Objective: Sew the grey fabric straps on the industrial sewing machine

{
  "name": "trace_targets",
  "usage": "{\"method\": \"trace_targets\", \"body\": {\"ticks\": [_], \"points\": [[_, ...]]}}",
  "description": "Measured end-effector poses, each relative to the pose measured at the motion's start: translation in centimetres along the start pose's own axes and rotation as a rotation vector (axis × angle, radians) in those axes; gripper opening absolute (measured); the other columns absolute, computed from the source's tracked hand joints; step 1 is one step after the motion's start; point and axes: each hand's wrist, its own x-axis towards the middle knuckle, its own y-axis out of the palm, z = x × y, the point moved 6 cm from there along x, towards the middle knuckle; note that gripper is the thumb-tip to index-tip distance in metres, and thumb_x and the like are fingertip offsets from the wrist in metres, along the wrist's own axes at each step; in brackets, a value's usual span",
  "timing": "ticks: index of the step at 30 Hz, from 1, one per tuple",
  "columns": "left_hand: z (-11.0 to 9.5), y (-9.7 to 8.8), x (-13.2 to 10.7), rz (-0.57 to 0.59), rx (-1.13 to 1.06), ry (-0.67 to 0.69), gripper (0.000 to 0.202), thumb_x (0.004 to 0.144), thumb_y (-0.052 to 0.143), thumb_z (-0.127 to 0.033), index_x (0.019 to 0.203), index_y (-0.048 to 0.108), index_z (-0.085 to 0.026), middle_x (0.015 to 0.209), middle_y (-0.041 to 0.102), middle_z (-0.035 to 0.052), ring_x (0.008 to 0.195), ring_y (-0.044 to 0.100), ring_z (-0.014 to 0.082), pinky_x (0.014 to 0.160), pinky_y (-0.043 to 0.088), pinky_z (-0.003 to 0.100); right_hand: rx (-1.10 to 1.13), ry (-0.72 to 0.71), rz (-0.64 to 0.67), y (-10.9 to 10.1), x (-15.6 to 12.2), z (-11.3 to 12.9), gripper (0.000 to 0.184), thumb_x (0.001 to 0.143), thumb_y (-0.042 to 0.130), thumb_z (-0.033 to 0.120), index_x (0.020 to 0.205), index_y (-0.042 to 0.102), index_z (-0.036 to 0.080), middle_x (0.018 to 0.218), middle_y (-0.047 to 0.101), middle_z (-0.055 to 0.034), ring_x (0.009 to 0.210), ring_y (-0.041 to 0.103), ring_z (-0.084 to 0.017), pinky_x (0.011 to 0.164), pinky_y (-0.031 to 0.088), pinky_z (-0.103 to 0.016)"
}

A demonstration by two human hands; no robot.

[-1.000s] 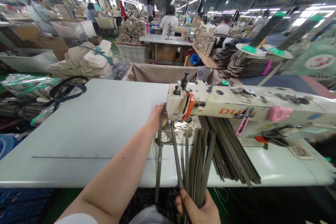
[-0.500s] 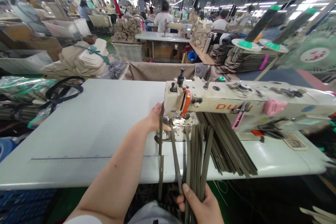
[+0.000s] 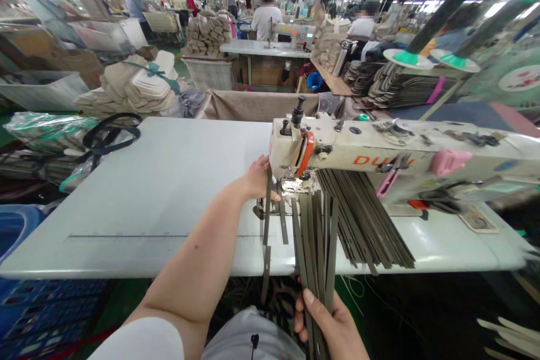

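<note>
My left hand (image 3: 258, 179) reaches to the head of a cream sewing machine (image 3: 379, 163) and pinches a long grey-green strap (image 3: 266, 225) that hangs over the table's front edge. A shorter strap end (image 3: 283, 225) lies under the presser foot beside it. My right hand (image 3: 331, 329), below the table edge, is closed round a bundle of grey-green straps (image 3: 316, 242) that run up to the needle area. A fan of more straps (image 3: 367, 219) lies under the machine arm.
The white sewing table (image 3: 160, 191) stretches left, with a ruler line near its front edge. Black loops and bagged goods (image 3: 63, 140) sit at its left. Beige stacked pieces (image 3: 139, 90), a fabric bin (image 3: 253, 107) and other workers at machines are behind. Blue crates (image 3: 37, 309) stand below left.
The strap that ran from the needle to my right hand has been pulled forward; its free end now lies short on the table. My left hand moved slightly right with the view.
</note>
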Motion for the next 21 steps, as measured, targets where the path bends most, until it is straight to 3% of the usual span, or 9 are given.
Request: {"method": "trace_targets", "body": {"ticks": [6,9,13,21], "points": [[0.2,0.3,0.2,0.007,0.038,0.022,0.1,0.054,0.108,-0.038,0.146,0.076,-0.016,0.165,0.065,0.0195,0.162,0.05,0.0501,0.143,0.035,0.061,0.109,0.021,0.005,-0.6,0.0,-0.5,0.062,0.063,0.114,0.063,0.094,0.088,0.016,0.074,0.083,-0.0064,0.06,0.071,-0.016,0.06,0.051,-0.024],[0.4,0.4,0.1,-0.006,0.04,0.005,0.097,0.054,0.106,-0.035,0.145,0.077,-0.017,0.17,0.06,0.0188,0.163,0.048,0.0503,0.142,0.036,0.062,0.107,0.04,-0.015,-1.0,0.1,-1.1,0.059,0.063,0.114,0.058,0.093,0.087,0.015,0.07,0.082,-0.007,0.058,0.07,-0.016,0.059,0.051,-0.023],[0.5,0.6,0.2,0.008,0.08,-0.012,0.09,0.054,0.105,-0.034,0.139,0.079,-0.022,0.174,0.057,0.0168,0.167,0.043,0.0501,0.142,0.034,0.064,0.066,0.046,-0.033,-1.4,0.3,-1.5,0.059,0.063,0.113,0.059,0.089,0.083,0.015,0.066,0.081,-0.0079,0.056,0.071,-0.016,0.058,0.052,-0.023],[-0.6,-0.6,-0.3,-0.034,0.038,-0.037,0.108,0.054,0.105,-0.039,0.154,0.069,-0.018,0.172,0.057,0.0215,0.161,0.051,0.0494,0.142,0.037,0.061,0.011,0.053,-0.054,-1.1,0.2,-1.1,0.075,0.05,0.115,0.074,0.079,0.077,0.016,0.067,0.083,-0.0099,0.057,0.074,-0.017,0.058,0.056,-0.022]]}}
